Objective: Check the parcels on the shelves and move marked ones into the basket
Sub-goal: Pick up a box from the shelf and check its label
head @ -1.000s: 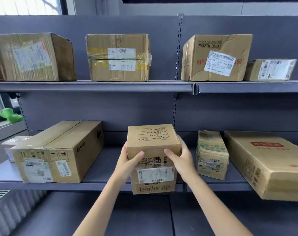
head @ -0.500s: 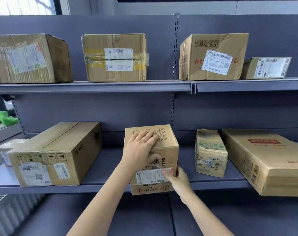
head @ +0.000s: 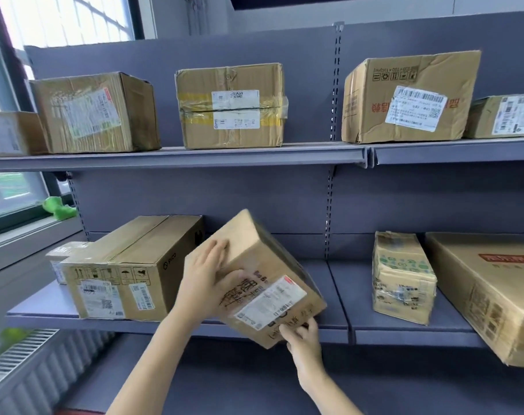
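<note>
Both hands [head: 208, 283] [head: 301, 336] grip the tilted parcel [head: 263, 274]; long box [head: 135, 268] just left; wrapped parcel [head: 403, 277] right.

both hands hold a tilted parcel [head: 263, 283] at the lower shelf [head: 404, 327].
</note>
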`<state>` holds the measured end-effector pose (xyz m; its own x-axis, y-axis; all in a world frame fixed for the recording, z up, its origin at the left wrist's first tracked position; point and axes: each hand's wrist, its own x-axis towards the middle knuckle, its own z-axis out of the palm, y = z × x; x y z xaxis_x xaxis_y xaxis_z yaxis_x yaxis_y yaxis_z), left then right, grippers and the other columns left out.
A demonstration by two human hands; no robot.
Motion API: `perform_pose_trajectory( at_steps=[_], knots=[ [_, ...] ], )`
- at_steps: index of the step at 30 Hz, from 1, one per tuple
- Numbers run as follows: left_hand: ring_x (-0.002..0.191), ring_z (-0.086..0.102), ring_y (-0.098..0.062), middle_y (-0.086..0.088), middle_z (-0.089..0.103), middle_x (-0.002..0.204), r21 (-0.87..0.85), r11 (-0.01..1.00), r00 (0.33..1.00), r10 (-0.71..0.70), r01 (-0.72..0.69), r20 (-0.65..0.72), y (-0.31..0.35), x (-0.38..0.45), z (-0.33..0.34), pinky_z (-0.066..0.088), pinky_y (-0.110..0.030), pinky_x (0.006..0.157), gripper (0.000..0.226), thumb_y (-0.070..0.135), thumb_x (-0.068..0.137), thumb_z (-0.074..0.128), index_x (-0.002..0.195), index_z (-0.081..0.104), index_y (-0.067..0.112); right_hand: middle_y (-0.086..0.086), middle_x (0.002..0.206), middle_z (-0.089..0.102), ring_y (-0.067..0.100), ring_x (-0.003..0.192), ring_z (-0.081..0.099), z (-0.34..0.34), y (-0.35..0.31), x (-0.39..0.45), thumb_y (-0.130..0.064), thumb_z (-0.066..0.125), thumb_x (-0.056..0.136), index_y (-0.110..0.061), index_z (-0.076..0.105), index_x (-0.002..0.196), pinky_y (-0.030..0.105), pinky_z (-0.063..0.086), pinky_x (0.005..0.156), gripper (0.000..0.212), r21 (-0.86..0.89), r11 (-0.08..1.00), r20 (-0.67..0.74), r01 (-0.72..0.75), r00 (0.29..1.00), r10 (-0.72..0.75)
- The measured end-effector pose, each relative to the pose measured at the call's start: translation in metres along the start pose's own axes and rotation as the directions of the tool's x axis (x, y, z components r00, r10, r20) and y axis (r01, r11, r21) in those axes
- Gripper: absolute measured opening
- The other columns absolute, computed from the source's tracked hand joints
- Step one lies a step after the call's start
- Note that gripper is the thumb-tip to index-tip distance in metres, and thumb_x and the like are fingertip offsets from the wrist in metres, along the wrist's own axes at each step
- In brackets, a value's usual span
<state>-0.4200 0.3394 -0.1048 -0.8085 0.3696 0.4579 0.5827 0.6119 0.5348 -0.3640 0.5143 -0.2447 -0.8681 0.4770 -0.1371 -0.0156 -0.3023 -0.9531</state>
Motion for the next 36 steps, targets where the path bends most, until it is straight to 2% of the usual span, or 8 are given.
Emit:
perform_pose_trajectory(
  at_steps=[3,5,9,11,13,27,32,36],
  knots=[
    [0.115,0.054,-0.013,0.009,0.058,0.124,-0.301,0.944,0.982,-0.170,0.138,-0.082,-0.032,-0.024,-0.010,0.043,-0.035,0.098,0.050,0.031,0.086,0.061,0.132,0.040,0.035,0.005,0.128,0.055,0.016,0.110,0.055,0.006,-0.013,-0.005,0.000,0.062,0.083,-0.021,0.025,0.140,0.036,0.046,0.095,0.071,-0.038,0.987,-0.016,0.158,0.987,-0.159],
    [0.102,0.059,-0.006,0.016,0.062,0.108,-0.458,0.866,0.958,-0.270,0.199,-0.094,-0.044,-0.041,-0.006,0.046,-0.033,0.094,0.044,0.019,0.087,0.061,0.121,0.043,0.041,-0.001,0.132,0.051,0.015,0.116,0.052,0.008,-0.025,-0.007,-0.003,0.064,0.082,-0.023,0.026,0.141,0.038,0.041,0.102,0.073,-0.136,0.951,-0.003,0.276,0.960,-0.279],
    [0.102,0.064,-0.017,0.006,0.065,0.110,-0.659,0.702,0.912,-0.406,0.270,-0.059,-0.065,-0.060,0.016,0.053,-0.042,0.086,0.043,0.021,0.085,0.064,0.124,0.047,0.030,-0.004,0.131,0.049,0.011,0.118,0.046,0.006,-0.048,-0.009,-0.003,0.064,0.082,-0.020,0.030,0.141,0.037,0.040,0.103,0.070,-0.332,0.847,0.063,0.414,0.906,-0.419],
    [0.100,0.064,-0.018,0.000,0.065,0.111,-0.711,0.647,0.906,-0.422,0.275,-0.033,-0.066,-0.061,0.028,0.057,-0.033,0.075,0.038,0.013,0.089,0.059,0.124,0.048,0.023,-0.005,0.131,0.049,0.009,0.118,0.044,0.001,-0.054,-0.008,-0.005,0.066,0.081,-0.021,0.031,0.140,0.037,0.040,0.103,0.071,-0.414,0.795,0.063,0.443,0.885,-0.461],
    [0.097,0.065,-0.016,0.000,0.065,0.110,-0.720,0.630,0.905,-0.426,0.289,-0.009,-0.060,-0.060,0.038,0.057,-0.026,0.069,0.035,0.011,0.090,0.054,0.123,0.048,0.020,-0.004,0.133,0.049,0.013,0.121,0.045,-0.007,-0.056,-0.007,-0.007,0.067,0.080,-0.023,0.031,0.140,0.038,0.040,0.103,0.072,-0.460,0.774,0.038,0.435,0.881,-0.472],
    [0.096,0.066,-0.020,-0.003,0.065,0.111,-0.684,0.624,0.912,-0.376,0.379,0.162,-0.031,-0.039,0.084,0.055,-0.046,0.082,0.042,0.018,0.089,0.057,0.129,0.042,0.021,0.001,0.138,0.048,0.022,0.127,0.044,-0.068,-0.064,-0.005,-0.011,0.070,0.079,-0.021,0.030,0.142,0.041,0.039,0.103,0.076,-0.570,0.749,-0.102,0.338,0.875,-0.473],
    [0.091,0.068,-0.021,-0.005,0.069,0.103,-0.624,0.649,0.896,-0.382,0.436,0.228,-0.033,-0.040,0.092,0.053,-0.047,0.086,0.082,0.023,0.084,0.065,0.139,0.011,0.049,0.001,0.121,0.062,0.019,0.110,0.056,-0.082,-0.072,-0.001,-0.016,0.075,0.074,-0.019,0.045,0.132,0.037,0.046,0.093,0.065,-0.605,0.738,-0.145,0.298,0.870,-0.471],
    [0.089,0.066,-0.015,-0.002,0.066,0.108,-0.556,0.695,0.890,-0.366,0.455,0.272,-0.031,-0.042,0.103,0.056,-0.040,0.080,0.090,0.020,0.085,0.064,0.141,0.001,0.049,0.000,0.120,0.062,0.020,0.110,0.056,-0.086,-0.074,0.004,-0.018,0.074,0.075,-0.018,0.046,0.132,0.035,0.045,0.093,0.064,-0.659,0.709,-0.131,0.253,0.889,-0.439]
  ],
)
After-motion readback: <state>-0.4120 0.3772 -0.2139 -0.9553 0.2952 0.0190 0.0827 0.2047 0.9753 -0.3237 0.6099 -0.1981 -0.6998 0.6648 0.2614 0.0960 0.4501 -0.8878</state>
